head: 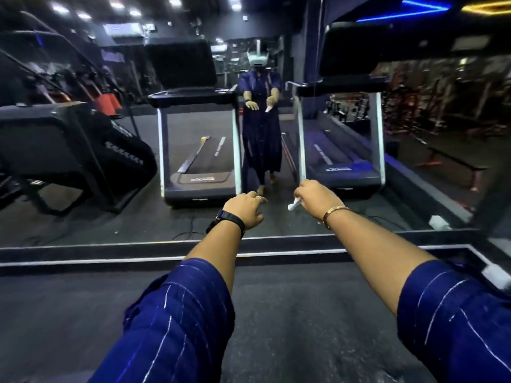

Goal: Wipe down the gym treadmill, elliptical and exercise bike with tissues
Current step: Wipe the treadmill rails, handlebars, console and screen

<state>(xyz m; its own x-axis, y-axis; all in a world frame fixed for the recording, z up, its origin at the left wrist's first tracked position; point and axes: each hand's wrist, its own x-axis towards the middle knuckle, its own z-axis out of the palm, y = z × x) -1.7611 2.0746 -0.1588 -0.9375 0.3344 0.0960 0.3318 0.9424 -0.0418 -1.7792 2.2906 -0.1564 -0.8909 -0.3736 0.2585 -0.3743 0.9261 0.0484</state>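
Dark gym floor (276,313) runs up to a mirror (83,217), before which both arms are held out. A small white tissue (293,205) is pinched in the right hand (315,197). Its upper part is enclosed by curled fingers and thumb, and a short folded end is left hanging below. The left hand (246,207) is held beside it, apart, with fingers loosely bent and nothing gripped. A watch (229,218) is worn on that wrist and a bracelet (336,214) on the right.

The tissue is judged to be very light, soft and limp, and easily torn or shredded if dragged hard over textured plastic. It would best be taken as a folded pad under flat fingers, not by one corner.

Beyond the hands, two treadmills (197,150) are seen in the mirror, well apart from the tissue, with the person's reflection between them. No machine is touched, so wiping is judged not to be under way. Equipment at the left is too dark to be named.
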